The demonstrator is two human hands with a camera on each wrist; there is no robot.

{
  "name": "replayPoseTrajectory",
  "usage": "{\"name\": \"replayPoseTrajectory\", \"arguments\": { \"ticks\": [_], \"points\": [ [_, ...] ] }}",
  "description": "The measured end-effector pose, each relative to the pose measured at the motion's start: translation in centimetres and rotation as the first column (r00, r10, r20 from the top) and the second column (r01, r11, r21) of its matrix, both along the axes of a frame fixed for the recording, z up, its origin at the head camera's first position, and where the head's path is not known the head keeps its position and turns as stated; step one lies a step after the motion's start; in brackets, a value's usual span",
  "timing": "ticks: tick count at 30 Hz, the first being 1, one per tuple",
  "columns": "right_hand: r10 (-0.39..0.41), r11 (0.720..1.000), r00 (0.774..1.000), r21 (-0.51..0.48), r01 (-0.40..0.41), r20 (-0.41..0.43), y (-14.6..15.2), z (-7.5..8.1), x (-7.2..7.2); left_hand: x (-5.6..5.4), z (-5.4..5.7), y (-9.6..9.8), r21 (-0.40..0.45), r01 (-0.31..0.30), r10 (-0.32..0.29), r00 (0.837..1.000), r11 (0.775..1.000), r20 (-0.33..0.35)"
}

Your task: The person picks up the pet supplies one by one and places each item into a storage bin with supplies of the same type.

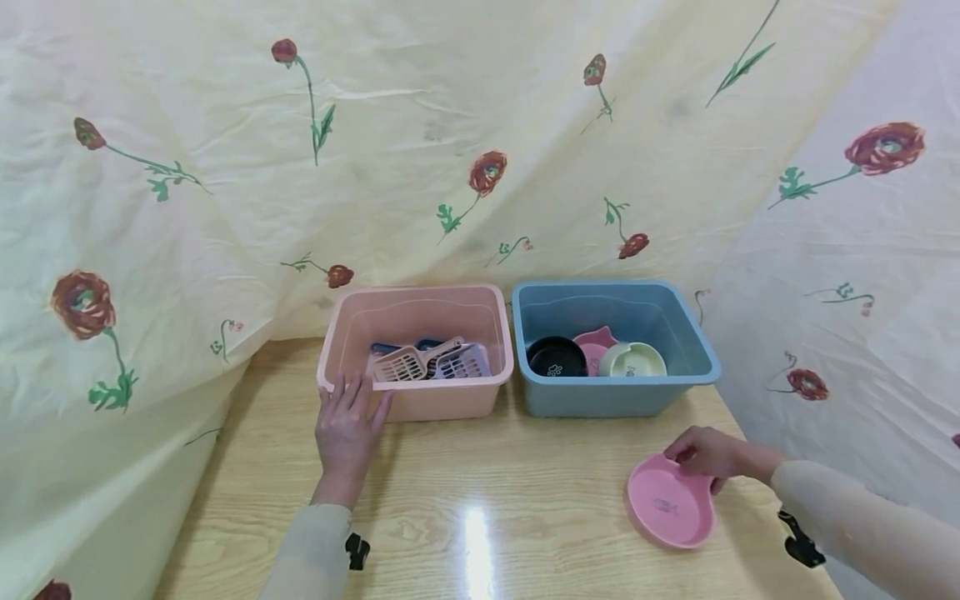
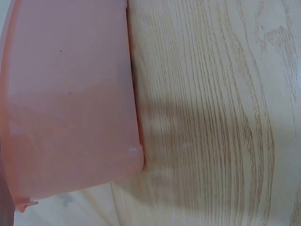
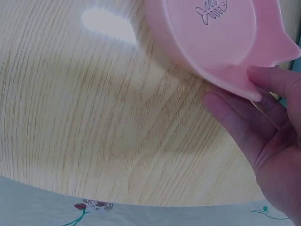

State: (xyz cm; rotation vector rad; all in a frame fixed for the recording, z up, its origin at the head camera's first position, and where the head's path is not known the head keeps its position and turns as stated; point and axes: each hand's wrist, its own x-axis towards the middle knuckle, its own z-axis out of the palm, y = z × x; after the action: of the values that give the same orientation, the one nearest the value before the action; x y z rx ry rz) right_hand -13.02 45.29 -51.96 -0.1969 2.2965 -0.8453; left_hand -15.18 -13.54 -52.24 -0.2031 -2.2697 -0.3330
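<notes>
My right hand (image 1: 705, 457) pinches the eared edge of a pink cat-shaped pet bowl (image 1: 667, 505) at the right of the table. In the right wrist view the thumb lies on the inside of the bowl (image 3: 211, 37) and the other fingers are beneath it; a fishbone mark shows on its bottom. My left hand (image 1: 348, 429) rests with extended fingers on the front rim of a pink bin (image 1: 438, 402). Several slotted litter scoops (image 1: 405, 364) lie in that bin. The left wrist view shows the bin's outer wall (image 2: 70, 117), not the hand's fingers.
Right of the pink bin stands a blue bin (image 1: 592, 400) holding a black bowl (image 1: 557, 358), a pink bowl (image 1: 595, 343) and a cream bowl (image 1: 633, 360). Both bins stand at the back of the wooden table (image 1: 420, 517), against a flowered cloth (image 1: 405, 167).
</notes>
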Motion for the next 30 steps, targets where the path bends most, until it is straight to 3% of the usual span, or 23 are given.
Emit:
{"name": "replayPoseTrajectory", "arguments": {
  "ticks": [7,12,23,30],
  "points": [
    [0.057,0.995,0.998,-0.081,-0.057,-0.003,-0.2,-0.4,0.4,0.0,0.0,0.0,0.001,0.004,-0.004,1.0,1.0,-0.014],
    [0.099,0.991,0.995,-0.086,-0.1,-0.01,-0.9,0.4,0.5,-0.1,-0.1,0.1,0.001,0.003,-0.003,0.999,1.0,-0.036],
    [0.184,0.975,0.982,-0.119,-0.189,-0.053,-3.9,5.5,0.4,-0.2,-0.2,-0.1,0.01,0.012,-0.011,0.998,1.0,-0.055],
    [0.172,0.982,0.985,-0.079,-0.174,-0.026,-6.2,10.6,-0.3,0.0,-0.3,0.0,0.025,0.017,-0.015,0.999,1.0,-0.049]
  ]
}}
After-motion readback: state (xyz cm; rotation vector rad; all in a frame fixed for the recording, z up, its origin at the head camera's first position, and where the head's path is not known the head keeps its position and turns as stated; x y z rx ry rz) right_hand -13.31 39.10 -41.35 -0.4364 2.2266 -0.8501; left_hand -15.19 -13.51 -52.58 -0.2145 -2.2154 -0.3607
